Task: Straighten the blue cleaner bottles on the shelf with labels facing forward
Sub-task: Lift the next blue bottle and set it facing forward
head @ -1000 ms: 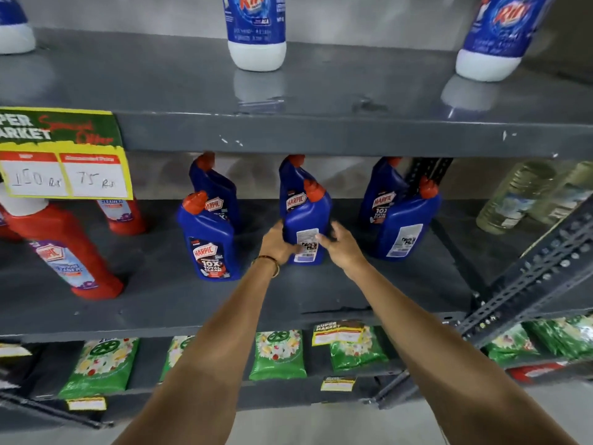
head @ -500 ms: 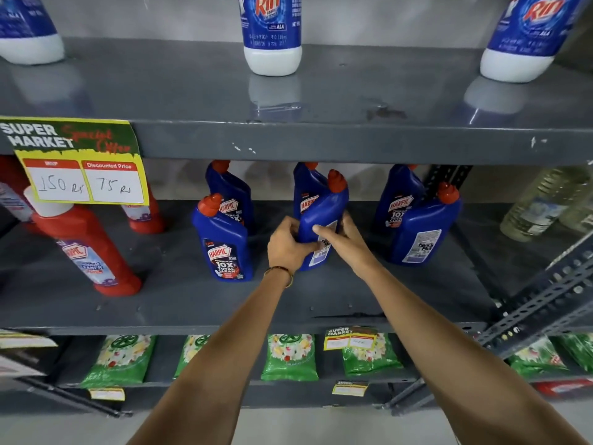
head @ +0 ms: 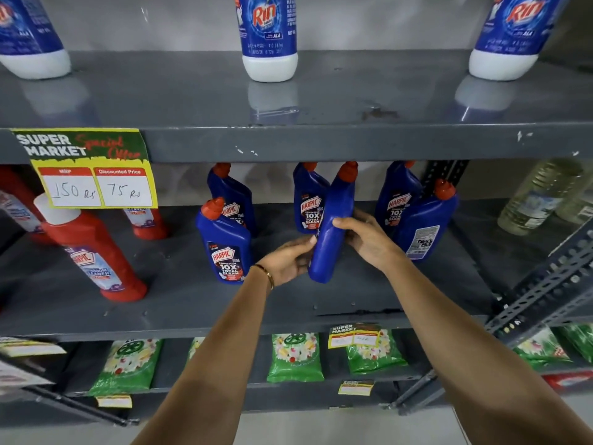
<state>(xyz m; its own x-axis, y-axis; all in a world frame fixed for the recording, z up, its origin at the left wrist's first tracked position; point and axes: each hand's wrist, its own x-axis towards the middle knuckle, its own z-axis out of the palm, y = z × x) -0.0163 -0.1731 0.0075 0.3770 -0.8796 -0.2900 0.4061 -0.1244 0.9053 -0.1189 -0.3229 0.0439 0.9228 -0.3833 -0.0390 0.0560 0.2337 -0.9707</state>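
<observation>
Both my hands grip one blue cleaner bottle (head: 332, 226) with a red cap over the middle shelf (head: 179, 303). It is tilted, its plain narrow side toward me, no label showing. My left hand (head: 288, 260) holds its lower left side and my right hand (head: 365, 237) wraps its right side. Behind it stands a blue bottle (head: 308, 200) with its label forward. At left, two more blue bottles (head: 224, 245) (head: 229, 197) face forward. At right, one front bottle (head: 423, 223) shows its back label, and another (head: 396, 194) behind it faces forward.
Red cleaner bottles (head: 93, 255) stand at left under a yellow price tag (head: 93, 175). Blue-and-white bottles (head: 269, 36) stand on the top shelf. Clear bottles (head: 539, 197) are at far right beside a slanted metal strut (head: 545, 284). Green packets (head: 293, 358) fill the lower shelf.
The bottle in my hands has been lifted and turned; its white back label no longer shows and its narrow plain side faces me. My hands shifted around it.
</observation>
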